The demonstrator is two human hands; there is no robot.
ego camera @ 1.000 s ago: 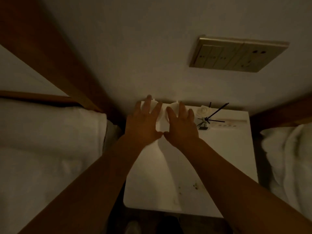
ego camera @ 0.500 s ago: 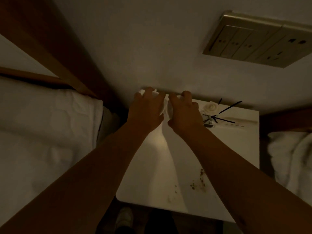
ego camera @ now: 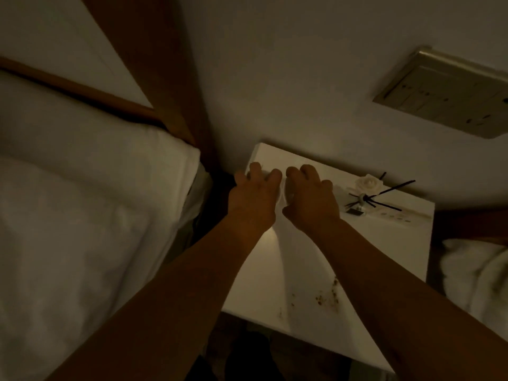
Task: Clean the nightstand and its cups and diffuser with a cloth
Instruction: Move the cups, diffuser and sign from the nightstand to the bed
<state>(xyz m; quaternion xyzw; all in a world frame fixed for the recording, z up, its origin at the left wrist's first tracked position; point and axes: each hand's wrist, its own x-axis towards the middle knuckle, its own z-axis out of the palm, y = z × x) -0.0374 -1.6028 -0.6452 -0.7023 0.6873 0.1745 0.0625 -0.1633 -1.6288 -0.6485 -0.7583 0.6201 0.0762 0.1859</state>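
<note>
A white nightstand (ego camera: 384, 251) is seen in dim light, wedged against the wall between two white beds. The left hand (ego camera: 254, 198) and right hand (ego camera: 310, 202) are curled over cups (ego camera: 286, 192) at its back-left corner. The diffuser (ego camera: 362, 200) is set back-right; crumbs (ego camera: 328, 296) are scattered near the front edge.

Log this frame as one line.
left hand: closed over cup | right hand: closed over cup | reed diffuser: untouched, to the right | nightstand: brown crumbs near front | cloth: not visible
</note>
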